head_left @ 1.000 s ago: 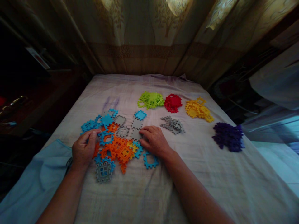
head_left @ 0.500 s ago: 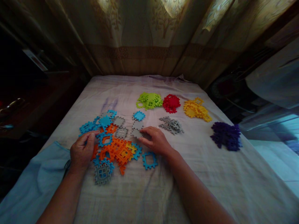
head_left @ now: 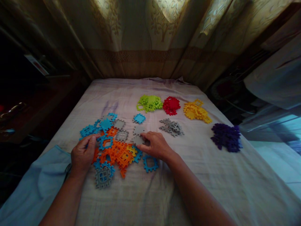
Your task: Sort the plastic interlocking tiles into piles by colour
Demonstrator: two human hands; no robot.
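Observation:
My right hand (head_left: 155,145) is at a flat grey interlocking tile (head_left: 137,140), with thumb and fingertips closing on its right side. Just beyond lies another grey tile (head_left: 138,130), and farther back a blue tile (head_left: 139,118). My left hand (head_left: 83,152) rests at the left edge of a mixed heap, its thumb and fingers pinched together; whether anything is between them is hidden. That heap holds orange tiles (head_left: 117,150), blue tiles (head_left: 105,124), grey window-like tiles (head_left: 121,135) and a little yellow. A blue square frame (head_left: 150,163) lies below my right wrist.
Sorted piles lie across the cloth-covered surface (head_left: 199,175): lime green (head_left: 150,103), red (head_left: 171,105), yellow (head_left: 197,111), grey (head_left: 172,127) and dark purple (head_left: 226,137). A light blue cloth (head_left: 39,179) lies at left, and a curtain (head_left: 141,37) hangs behind.
My right hand has shifted slightly down and left, its thumb now lower beside the grey tile. My left hand stays almost in place. The view has tilted a little.

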